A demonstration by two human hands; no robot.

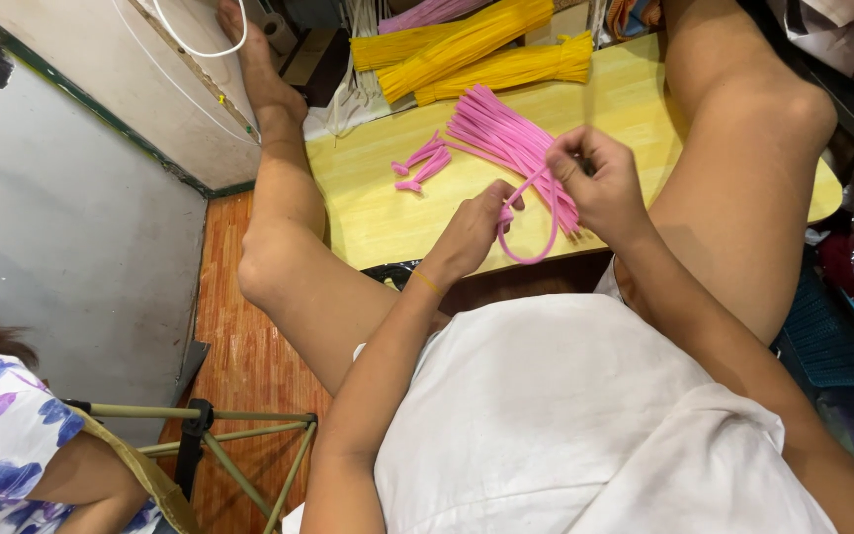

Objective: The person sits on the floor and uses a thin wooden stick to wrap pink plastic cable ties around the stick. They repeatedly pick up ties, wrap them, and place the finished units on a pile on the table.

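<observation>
Above the white-clad lap (565, 415), left hand (471, 232) and right hand (595, 183) each pinch the looped pink pipe cleaner (531, 247) over the yellow table's (368, 208) near edge; keeping both ends tight should hold the bend even.

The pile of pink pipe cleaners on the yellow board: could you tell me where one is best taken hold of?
Probably at the near ends of the pink pipe cleaners, coming from the person's side. The stems lie fanned with those ends toward the right hand, while the far ends bunch together. A pinch grip on one end should lift it free.
</observation>
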